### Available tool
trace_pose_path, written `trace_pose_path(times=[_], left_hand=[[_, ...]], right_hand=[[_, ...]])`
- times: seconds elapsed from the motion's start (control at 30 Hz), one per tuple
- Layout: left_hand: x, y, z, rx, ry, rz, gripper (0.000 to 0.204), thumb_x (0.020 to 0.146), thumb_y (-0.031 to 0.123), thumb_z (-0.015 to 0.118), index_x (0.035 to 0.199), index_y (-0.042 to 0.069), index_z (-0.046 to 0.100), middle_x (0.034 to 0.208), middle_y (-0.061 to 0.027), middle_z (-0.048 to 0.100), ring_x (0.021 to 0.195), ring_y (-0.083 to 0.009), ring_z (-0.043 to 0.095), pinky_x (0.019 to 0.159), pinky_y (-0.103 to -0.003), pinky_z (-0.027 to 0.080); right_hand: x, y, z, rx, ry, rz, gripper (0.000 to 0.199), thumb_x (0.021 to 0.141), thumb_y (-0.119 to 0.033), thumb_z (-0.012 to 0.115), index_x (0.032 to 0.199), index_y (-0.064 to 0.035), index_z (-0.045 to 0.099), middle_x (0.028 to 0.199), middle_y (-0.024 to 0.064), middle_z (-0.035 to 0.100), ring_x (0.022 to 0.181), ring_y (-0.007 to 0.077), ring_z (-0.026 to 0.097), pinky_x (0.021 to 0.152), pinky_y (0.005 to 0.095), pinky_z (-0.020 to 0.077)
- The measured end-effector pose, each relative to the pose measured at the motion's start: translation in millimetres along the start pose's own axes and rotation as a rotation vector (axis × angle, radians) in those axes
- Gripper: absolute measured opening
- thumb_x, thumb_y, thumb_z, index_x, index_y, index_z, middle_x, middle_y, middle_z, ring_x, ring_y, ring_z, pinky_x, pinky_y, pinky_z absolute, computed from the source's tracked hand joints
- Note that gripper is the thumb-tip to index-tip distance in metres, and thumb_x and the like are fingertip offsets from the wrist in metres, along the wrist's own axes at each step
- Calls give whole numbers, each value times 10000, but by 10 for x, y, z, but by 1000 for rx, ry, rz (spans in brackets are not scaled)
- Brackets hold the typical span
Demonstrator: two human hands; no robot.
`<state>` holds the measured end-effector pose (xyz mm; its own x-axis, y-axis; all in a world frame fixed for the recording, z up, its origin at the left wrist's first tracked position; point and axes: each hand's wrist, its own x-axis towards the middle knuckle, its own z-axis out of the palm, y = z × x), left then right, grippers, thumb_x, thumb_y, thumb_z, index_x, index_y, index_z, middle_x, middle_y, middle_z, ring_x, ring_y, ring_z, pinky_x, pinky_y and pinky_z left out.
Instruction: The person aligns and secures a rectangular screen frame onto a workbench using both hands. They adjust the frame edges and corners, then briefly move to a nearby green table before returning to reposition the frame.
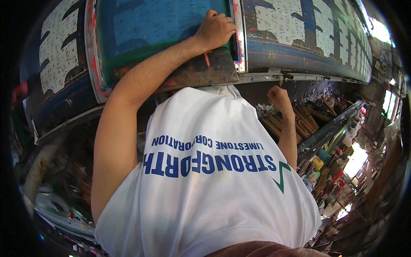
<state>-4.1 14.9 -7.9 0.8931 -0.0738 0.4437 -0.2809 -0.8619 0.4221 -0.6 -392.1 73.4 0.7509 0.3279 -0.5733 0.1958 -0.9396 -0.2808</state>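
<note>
And here's the left hand (215,31), stretched out across the framed screen (150,25), right up against its right rail (239,43)! Fingers are bent over, knuckles up; whether they grip that rail or only rest there, I cannot tell, because the fingertips are hidden.

Over to the right hand (280,99): folded into a loose fist, nothing seen in it, hanging just off the edge of the desk (295,55), between 4 and 5 o'clock from its partner.

Here's the relation to watch: the blue mesh spreads out at 9 o'clock from the left hand, while the right rail passes close by at 3. The 2 side rails run roughly from 12 to 6 o'clock; the far end goes out of view, so the full long axis is anyone's call. The left hand is clearly nearer; from the right hand, that same rail sits apart, around 11 o'clock.

Look at 7 o'clock from the left hand: a dark, paint-stained board (184,78) along the screen's near end. Pale printed pieces (280,21) lie on the desk at 3, and wooden lengths (306,119) are stacked lower down, at 4 from the right hand.
</note>
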Motion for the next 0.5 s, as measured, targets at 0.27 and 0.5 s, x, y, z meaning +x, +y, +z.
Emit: trace_pose_path(times=[0.27, 0.5], left_hand=[[41, -162, 45, 111, 84, 272, 253, 912, 87, 648, 1108, 181, 778, 1175, 0, 716, 1147, -187, 643, 975, -374, 462], [204, -382, 31, 70, 24, 521, 319, 831, 83, 740, 1148, 102, 771, 1195, -29, 721, 1207, -202, 641, 1014, -376, 498]], right_hand=[[-144, 110, 211, -36, 14, 34, 175, 963, -126, 751, 916, 42, 732, 767, 170, 757, 685, 233, 773, 647, 364, 590], [-180, -72, 158, -210, 156, 21, 358, 1002, -300, 712, 856, 27, 709, 741, 212, 708, 699, 383, 721, 654, 453, 535]])
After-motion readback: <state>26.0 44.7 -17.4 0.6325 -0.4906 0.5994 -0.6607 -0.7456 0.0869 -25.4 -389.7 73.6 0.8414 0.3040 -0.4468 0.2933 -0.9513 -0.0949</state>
